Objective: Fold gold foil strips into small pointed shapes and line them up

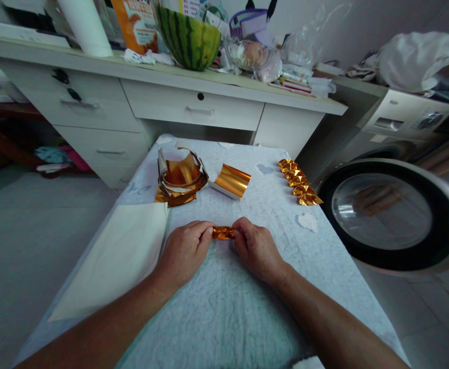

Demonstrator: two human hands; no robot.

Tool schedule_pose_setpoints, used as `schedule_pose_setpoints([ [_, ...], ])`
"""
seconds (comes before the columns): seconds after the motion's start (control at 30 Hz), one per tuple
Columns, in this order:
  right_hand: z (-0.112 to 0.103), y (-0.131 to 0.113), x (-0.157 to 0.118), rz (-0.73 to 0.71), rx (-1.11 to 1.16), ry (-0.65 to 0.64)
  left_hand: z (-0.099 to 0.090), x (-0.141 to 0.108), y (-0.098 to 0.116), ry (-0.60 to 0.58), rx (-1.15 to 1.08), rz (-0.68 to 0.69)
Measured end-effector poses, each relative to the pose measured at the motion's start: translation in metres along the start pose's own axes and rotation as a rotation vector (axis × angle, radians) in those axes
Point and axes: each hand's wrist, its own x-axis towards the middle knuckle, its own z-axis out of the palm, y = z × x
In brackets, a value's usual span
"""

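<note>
Between my hands is a small folded piece of gold foil paper (223, 233), held level just above or on the cloth. My left hand (188, 248) pinches its left end, and my right hand (257, 249) pinches the right end. Beyond them lies a single curled gold foil sheet (232, 180) with a pale edge. To its left sits a stack of curled gold foil sheets (182, 174). At the right edge of the table, several folded gold foil pieces (299, 182) lie in an overlapping row.
A pale blue cloth covers the table (224, 318). White paper sheets (112, 256) lie along its left side. An open washing machine door (389, 215) stands close on the right. Behind, a white desk (193, 105) carries a halved watermelon (189, 38), a paper roll (88, 25) and bags.
</note>
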Motion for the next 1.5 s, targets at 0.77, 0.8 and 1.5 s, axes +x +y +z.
schedule_pose_setpoints([
  [0.77,0.005,0.001,-0.002,-0.067,-0.067,-0.059,0.002,-0.001,0.001,-0.023,0.121,-0.03],
  [0.8,0.005,0.001,-0.002,-0.074,-0.063,-0.061,0.003,-0.002,0.001,-0.013,0.137,-0.026],
  [1.5,-0.025,0.015,0.004,-0.341,0.367,-0.051,-0.007,0.002,0.002,-0.092,-0.246,-0.166],
])
